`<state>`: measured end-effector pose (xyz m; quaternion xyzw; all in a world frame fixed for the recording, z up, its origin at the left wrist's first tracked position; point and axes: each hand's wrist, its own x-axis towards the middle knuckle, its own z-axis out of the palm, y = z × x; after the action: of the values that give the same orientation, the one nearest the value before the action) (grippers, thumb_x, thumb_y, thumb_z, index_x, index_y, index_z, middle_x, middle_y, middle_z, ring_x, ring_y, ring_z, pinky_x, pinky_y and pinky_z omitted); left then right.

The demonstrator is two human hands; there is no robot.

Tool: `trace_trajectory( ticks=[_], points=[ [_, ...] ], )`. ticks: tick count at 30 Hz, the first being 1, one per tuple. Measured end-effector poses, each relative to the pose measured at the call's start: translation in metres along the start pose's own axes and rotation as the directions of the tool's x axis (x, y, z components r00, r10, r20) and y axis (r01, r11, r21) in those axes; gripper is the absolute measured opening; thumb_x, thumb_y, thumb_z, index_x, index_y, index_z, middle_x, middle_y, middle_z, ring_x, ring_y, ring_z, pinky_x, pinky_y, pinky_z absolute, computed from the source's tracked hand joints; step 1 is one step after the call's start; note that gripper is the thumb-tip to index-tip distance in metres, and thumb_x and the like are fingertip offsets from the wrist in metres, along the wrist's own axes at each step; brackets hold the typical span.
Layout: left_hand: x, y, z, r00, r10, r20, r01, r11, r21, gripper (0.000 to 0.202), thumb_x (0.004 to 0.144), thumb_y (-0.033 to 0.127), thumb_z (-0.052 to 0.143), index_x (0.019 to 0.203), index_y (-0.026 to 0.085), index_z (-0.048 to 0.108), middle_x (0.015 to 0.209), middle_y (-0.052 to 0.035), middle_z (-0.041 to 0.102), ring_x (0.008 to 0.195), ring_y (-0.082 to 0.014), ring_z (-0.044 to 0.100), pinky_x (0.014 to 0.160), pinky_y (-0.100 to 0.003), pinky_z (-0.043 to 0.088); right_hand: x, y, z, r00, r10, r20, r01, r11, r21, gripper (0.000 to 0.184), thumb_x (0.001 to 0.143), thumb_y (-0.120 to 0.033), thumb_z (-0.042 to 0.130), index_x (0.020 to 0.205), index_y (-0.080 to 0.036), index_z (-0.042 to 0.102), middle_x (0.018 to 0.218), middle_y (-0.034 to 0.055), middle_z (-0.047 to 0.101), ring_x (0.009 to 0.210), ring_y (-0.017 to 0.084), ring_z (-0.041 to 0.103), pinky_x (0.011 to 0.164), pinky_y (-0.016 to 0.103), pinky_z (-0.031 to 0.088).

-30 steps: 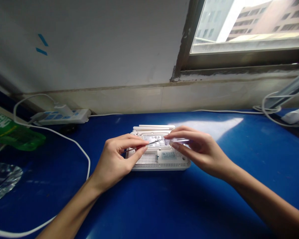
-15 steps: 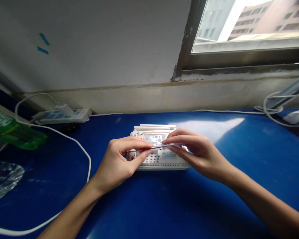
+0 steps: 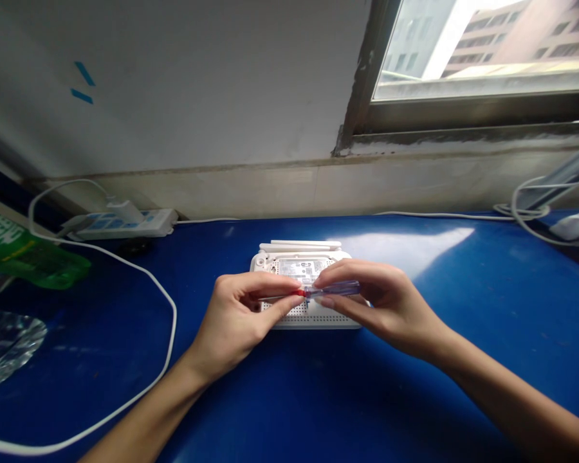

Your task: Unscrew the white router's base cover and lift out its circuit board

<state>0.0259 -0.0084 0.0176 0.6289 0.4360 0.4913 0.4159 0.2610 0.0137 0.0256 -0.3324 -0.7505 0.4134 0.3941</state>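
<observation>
A small screwdriver (image 3: 340, 289) with a see-through purplish handle and a red collar lies level between my two hands. My left hand (image 3: 245, 310) pinches it at the red part, its thin shaft running back under the fingers to the left. My right hand (image 3: 386, 301) is closed round the clear handle with thumb and fingertips. Right beneath both hands, a white router (image 3: 318, 323) rests on the blue tabletop, its vented, labelled underside facing up. Its folded antennas (image 3: 300, 246) lie along the far side. My hands cover its left and right parts.
A white power strip (image 3: 159, 223) with a plugged-in adapter stands by the wall at the left. Its white cable (image 3: 172, 321) loops across the blue table (image 3: 318, 399). A green bottle (image 3: 38, 257) and a clear bottle (image 3: 9, 347) lie far left. More cable (image 3: 521, 209) coils at the right.
Both hands have shifted slightly, and the screwdriver's purplish handle and red collar now show plainly between the fingertips. The router stays where it was.
</observation>
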Motion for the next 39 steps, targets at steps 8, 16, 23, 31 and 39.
trace_trajectory(
  ticks=[8, 16, 23, 31, 39],
  points=[
    [-0.0036, 0.0011, 0.0014, 0.997, -0.07, 0.03, 0.073, 0.99, -0.116, 0.017, 0.079, 0.014, 0.091, 0.093, 0.022, 0.085, 0.087, 0.0004, 0.086, 0.08, -0.016, 0.084, 0.073, -0.014, 0.066, -0.0019, 0.0019, -0.0004, 1.0, -0.011, 0.01, 0.011, 1.0, 0.014, 0.01, 0.094, -0.028, 0.078, 0.102, -0.022, 0.082, 0.097, 0.0054, 0.081, 0.088, 0.019, 0.075, 0.076, 0.03, 0.059],
    [0.0004, 0.0039, -0.0029, 0.999, -0.052, 0.002, 0.052, 0.996, -0.074, 0.018, 0.077, 0.014, 0.091, 0.092, 0.021, 0.085, 0.08, -0.0006, 0.085, 0.071, -0.0145, 0.082, 0.064, -0.012, 0.062, -0.0006, -0.0002, -0.0026, 1.0, -0.006, 0.0, 0.006, 0.997, 0.078, 0.011, 0.092, -0.027, 0.081, 0.102, -0.025, 0.082, 0.097, 0.0033, 0.081, 0.091, 0.019, 0.075, 0.081, 0.029, 0.058],
    [-0.0017, 0.0025, -0.0014, 1.0, 0.01, -0.016, -0.011, 0.999, -0.046, 0.017, 0.076, 0.01, 0.09, 0.088, 0.019, 0.083, 0.077, -0.0016, 0.084, 0.067, -0.0155, 0.081, 0.059, -0.014, 0.06, -0.0019, -0.0009, -0.004, 0.999, -0.034, 0.021, 0.034, 0.999, -0.037, 0.009, 0.093, -0.026, 0.08, 0.1, -0.023, 0.081, 0.095, 0.0041, 0.08, 0.087, 0.018, 0.074, 0.078, 0.029, 0.057],
    [-0.0032, 0.0042, -0.0009, 0.99, 0.14, -0.024, -0.137, 0.984, 0.118, 0.018, 0.078, 0.011, 0.09, 0.091, 0.021, 0.082, 0.079, -0.0001, 0.084, 0.069, -0.0154, 0.081, 0.058, -0.015, 0.057, -0.0007, -0.0042, -0.0027, 0.99, 0.142, 0.013, -0.142, 0.971, 0.193, 0.014, 0.081, -0.027, 0.09, 0.093, -0.024, 0.083, 0.091, 0.0016, 0.081, 0.083, 0.016, 0.074, 0.073, 0.024, 0.058],
    [-0.0049, 0.0062, 0.0005, 0.998, 0.059, -0.019, -0.059, 0.998, 0.036, 0.028, 0.079, 0.014, 0.09, 0.099, 0.024, 0.074, 0.074, 0.0035, 0.083, 0.065, -0.0144, 0.08, 0.053, -0.014, 0.052, -0.0007, -0.0039, 0.0018, 0.951, 0.296, 0.091, -0.304, 0.832, 0.465, 0.019, 0.077, -0.028, 0.094, 0.093, -0.028, 0.086, 0.097, 0.0011, 0.084, 0.088, 0.016, 0.077, 0.077, 0.021, 0.06]
  ],
)
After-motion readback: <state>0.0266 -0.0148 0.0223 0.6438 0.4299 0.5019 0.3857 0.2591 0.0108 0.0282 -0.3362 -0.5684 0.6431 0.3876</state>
